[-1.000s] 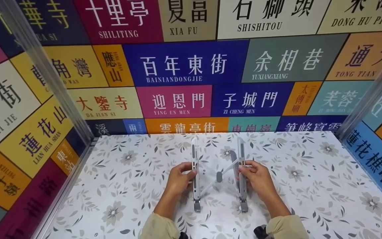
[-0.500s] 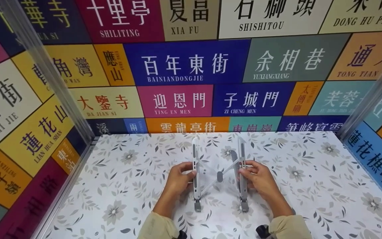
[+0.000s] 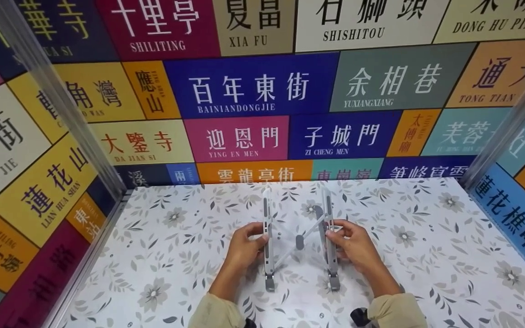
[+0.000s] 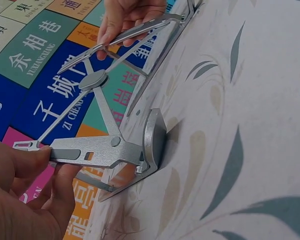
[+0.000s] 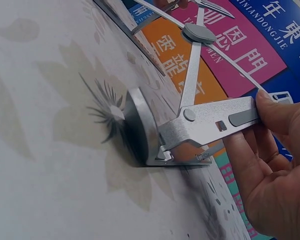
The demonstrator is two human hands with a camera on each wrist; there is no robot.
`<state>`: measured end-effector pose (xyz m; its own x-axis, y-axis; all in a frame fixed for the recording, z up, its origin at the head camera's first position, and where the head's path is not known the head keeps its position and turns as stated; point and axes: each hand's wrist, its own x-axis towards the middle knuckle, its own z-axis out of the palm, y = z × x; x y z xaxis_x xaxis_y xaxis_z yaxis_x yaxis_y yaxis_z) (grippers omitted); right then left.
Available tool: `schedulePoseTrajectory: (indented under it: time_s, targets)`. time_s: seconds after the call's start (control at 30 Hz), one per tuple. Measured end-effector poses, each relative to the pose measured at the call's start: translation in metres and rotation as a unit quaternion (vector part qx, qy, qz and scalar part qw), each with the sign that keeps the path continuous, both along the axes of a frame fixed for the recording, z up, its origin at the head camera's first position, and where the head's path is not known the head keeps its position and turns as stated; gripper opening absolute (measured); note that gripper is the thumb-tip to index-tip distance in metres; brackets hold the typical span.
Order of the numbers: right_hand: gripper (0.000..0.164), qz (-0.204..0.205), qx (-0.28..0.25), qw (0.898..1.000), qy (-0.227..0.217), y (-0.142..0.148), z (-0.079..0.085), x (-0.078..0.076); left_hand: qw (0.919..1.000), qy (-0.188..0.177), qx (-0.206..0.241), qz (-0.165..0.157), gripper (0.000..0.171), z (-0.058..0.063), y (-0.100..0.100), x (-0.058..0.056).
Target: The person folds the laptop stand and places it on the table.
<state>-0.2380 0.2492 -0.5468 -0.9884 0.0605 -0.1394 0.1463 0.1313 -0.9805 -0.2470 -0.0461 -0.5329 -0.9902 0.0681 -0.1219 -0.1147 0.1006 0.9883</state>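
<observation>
Little has moved since half a second ago: the head view has swung slightly, setting the wall panels [image 3: 253,86] a touch further left, and the right rail [image 5: 210,120] tips slightly inward at its far end. The left hand [image 3: 244,246] pinches the left rail [image 4: 107,147], thumb above and fingers below; the right hand [image 3: 356,243] grips its own rail likewise. Both rails are flat, finely grained silvery metal with smooth grey inset strips and small rectangular slots. Slim crossed bars meet at a rounded grey hub [image 4: 93,80] between them. The whole folding stand [image 3: 300,242] rests on the table [image 3: 426,273], its upturned lips nearest the person. The white tabletop carries grey flowers and leaves; cuffed beige sleeves [image 3: 219,312] cover the forearms.
</observation>
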Motion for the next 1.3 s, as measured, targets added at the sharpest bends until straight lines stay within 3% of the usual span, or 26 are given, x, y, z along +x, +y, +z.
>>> schedulePoseTrajectory:
  time_s: [0.2, 0.73, 1.3]
  targets:
    - [0.047, -0.003, -0.002, 1.000, -0.001, -0.002, 0.001, 0.001, 0.9997, 0.021, -0.008, -0.001, 0.029, -0.001, 0.000, 0.000]
    - [0.047, 0.002, 0.027, 1.000, -0.001, -0.003, 0.002, 0.001, 0.9999, 0.005, -0.007, 0.006, 0.027, 0.001, 0.004, 0.002]
    - [0.046, -0.001, 0.027, 1.000, -0.004, -0.012, 0.002, 0.000, 0.9994, 0.029, -0.020, 0.005, 0.025, -0.002, 0.011, 0.003]
